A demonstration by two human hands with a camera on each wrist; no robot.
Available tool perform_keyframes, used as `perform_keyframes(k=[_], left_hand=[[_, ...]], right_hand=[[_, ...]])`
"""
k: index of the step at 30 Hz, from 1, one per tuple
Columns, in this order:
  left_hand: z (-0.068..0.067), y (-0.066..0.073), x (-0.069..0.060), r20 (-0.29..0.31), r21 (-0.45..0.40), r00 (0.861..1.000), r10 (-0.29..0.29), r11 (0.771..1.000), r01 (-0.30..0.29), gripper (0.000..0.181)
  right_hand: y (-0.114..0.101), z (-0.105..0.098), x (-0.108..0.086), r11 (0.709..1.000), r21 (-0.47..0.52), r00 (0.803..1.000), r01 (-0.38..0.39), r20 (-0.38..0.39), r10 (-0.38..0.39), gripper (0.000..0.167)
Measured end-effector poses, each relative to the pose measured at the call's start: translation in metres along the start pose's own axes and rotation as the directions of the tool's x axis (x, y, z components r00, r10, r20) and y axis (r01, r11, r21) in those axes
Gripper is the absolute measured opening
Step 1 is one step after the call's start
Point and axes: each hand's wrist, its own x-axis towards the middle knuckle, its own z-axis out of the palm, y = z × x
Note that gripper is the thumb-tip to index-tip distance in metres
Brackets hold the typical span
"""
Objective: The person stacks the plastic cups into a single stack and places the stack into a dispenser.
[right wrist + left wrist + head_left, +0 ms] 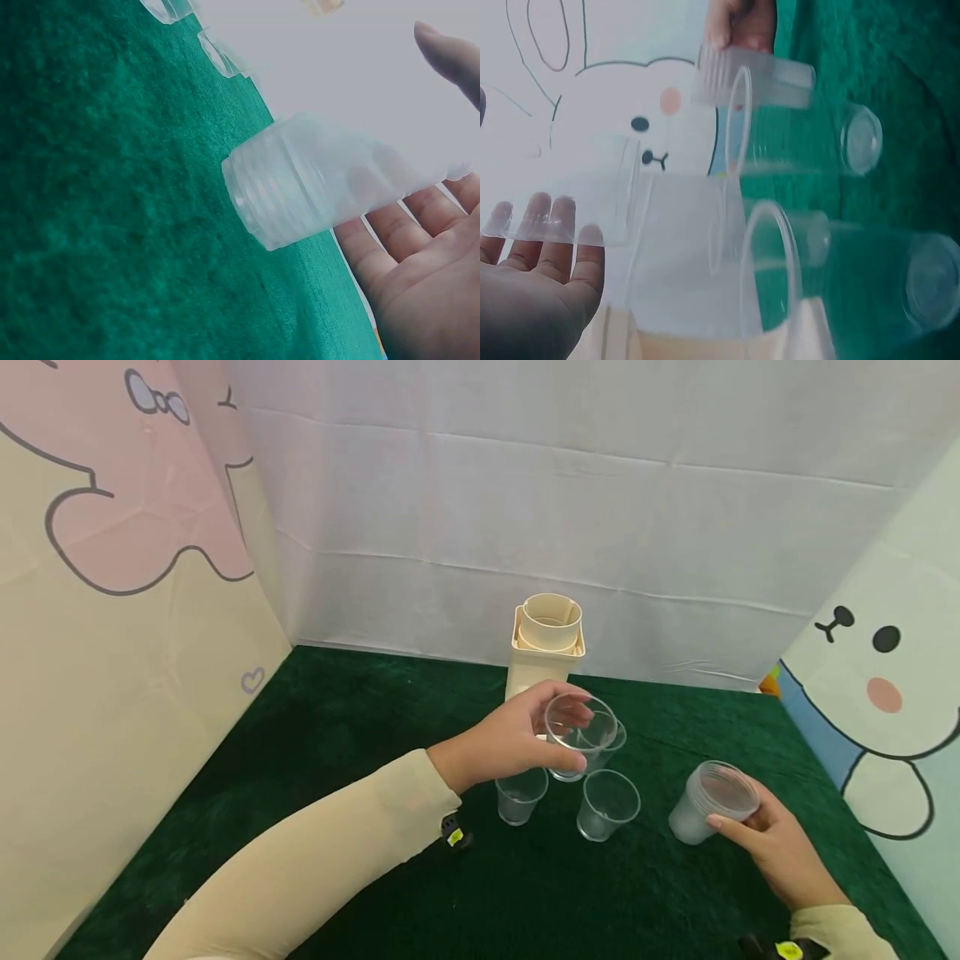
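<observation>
My left hand (pixel 517 739) holds a clear plastic cup (pixel 561 727) by its sides, thumb in front and fingers behind; the cup (pixel 592 187) appears above the table in the left wrist view. Around and below it, more clear cups stand upright on the table: one at the near left (pixel 517 802), one at the near right (pixel 606 810), one partly hidden behind the held cup (pixel 617 739). At the right, my right hand (pixel 780 843) grips a stack of nested cups (pixel 693 814), tilted, with its thumb near the rims. The stack's bottom end (pixel 262 187) shows in the right wrist view.
Behind my left hand stands a cream-coloured square holder (pixel 536 668) with a round tube on top. Dark green cloth (pixel 360 877) covers the table. White sheeting (pixel 465 527) hangs at the back, and printed cartoon panels (pixel 877 710) flank both sides.
</observation>
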Motion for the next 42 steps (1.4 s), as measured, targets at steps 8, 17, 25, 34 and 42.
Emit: perform_keyframes(k=[8, 17, 25, 34, 42], left_hand=[[0.025, 0.002, 0.019, 0.044, -0.049, 0.998, 0.034, 0.998, -0.031, 0.066], [0.054, -0.002, 0.036, 0.072, -0.035, 0.997, -0.012, 0.999, 0.015, 0.065], [0.076, -0.006, 0.052, 0.072, -0.041, 0.996, -0.043, 0.998, 0.046, 0.066], [0.102, -0.008, 0.068, 0.032, -0.04, 0.995, -0.092, 0.995, 0.094, 0.063], [0.111, -0.004, 0.074, 0.033, -0.043, 0.994, -0.102, 0.994, 0.104, 0.062]], right_hand=[[0.002, 0.001, 0.002, 1.0, -0.002, 1.0, -0.009, 0.006, 0.009, 0.073], [0.007, 0.001, 0.003, 0.999, 0.028, 1.0, 0.017, 0.007, -0.017, 0.071], [0.01, 0.002, 0.007, 1.0, 0.017, 1.0, 0.016, -0.005, -0.016, 0.073], [0.012, -0.001, 0.007, 1.0, 0.007, 1.0, 0.01, -0.003, -0.01, 0.07], [0.013, -0.001, 0.01, 1.0, 0.018, 1.0, -0.015, 0.019, 0.015, 0.072]])
